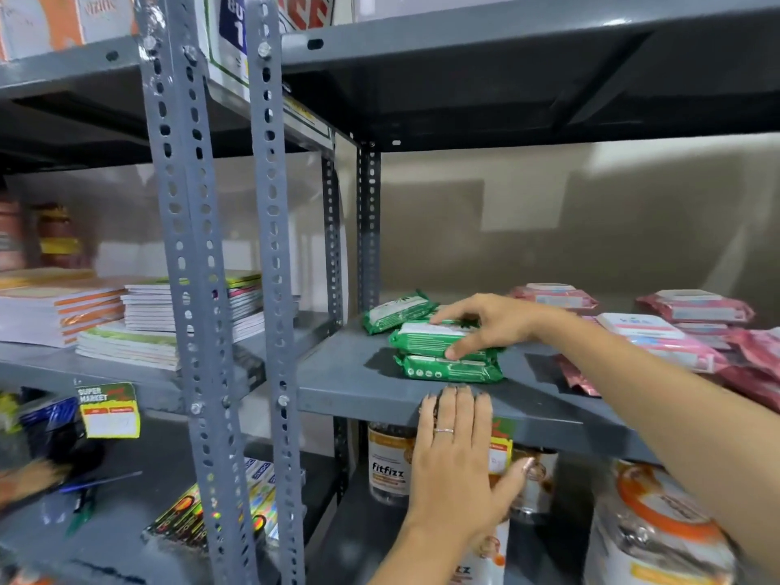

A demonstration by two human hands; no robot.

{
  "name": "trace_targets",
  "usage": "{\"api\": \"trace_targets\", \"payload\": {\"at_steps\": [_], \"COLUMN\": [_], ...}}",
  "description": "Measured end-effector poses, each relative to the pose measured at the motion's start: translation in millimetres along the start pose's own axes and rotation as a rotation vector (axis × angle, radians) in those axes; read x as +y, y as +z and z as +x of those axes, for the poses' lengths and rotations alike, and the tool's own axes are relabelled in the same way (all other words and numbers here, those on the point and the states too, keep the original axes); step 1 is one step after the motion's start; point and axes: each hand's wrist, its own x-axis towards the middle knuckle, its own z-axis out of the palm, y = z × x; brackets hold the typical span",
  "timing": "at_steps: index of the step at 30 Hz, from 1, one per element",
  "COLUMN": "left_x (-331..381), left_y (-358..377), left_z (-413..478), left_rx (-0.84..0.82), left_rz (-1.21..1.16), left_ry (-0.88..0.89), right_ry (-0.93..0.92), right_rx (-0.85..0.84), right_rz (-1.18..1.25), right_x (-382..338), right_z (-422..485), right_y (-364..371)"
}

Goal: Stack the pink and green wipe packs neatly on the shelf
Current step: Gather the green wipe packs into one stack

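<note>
Right hand (485, 323) is clamped over the top green wipe pack (439, 339) — fingers spread along its upper face, thumb pressed on its front edge. That pack sits on a second green pack (449, 369), both near the front lip of the grey shelf (346, 373). A third green one (396, 310) lies tilted just behind the stack, touching it as far as I can tell. Left hand (458, 458) holds nothing — flat and open, fingertips resting on the shelf's front edge right below the stack. Pink wipe packs (658, 331) are scattered further along the shelf past the right forearm, which hides some of them. Jars (388, 466) under the shelf are partly blocked by the left hand, labels mostly blurry.
</note>
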Motion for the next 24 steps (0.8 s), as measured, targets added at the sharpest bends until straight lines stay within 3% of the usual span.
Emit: {"api": "trace_targets", "payload": {"at_steps": [8,15,21,24], "left_x": [1.9,2.2,3.7,5.3], "left_y": [2.0,5.5,5.5,4.3], "left_z": [-1.6,-2.3,-1.8,-1.6], "left_rx": [0.013,0.044,0.064,0.058], "left_rz": [0.011,0.031,0.022,0.033], "left_ry": [-0.004,0.000,-0.010,-0.016], "right_ry": [-0.002,0.132,0.134,0.103], "right_rx": [-0.051,0.067,-0.097,0.012], "right_rz": [0.105,-0.108,0.084,0.009], "right_x": [-12.6,-21.6,-17.5,-21.8], "right_z": [-2.9,2.7,-1.5,0.9], "right_y": [-5.6,0.3,-7.1,3.7]}}
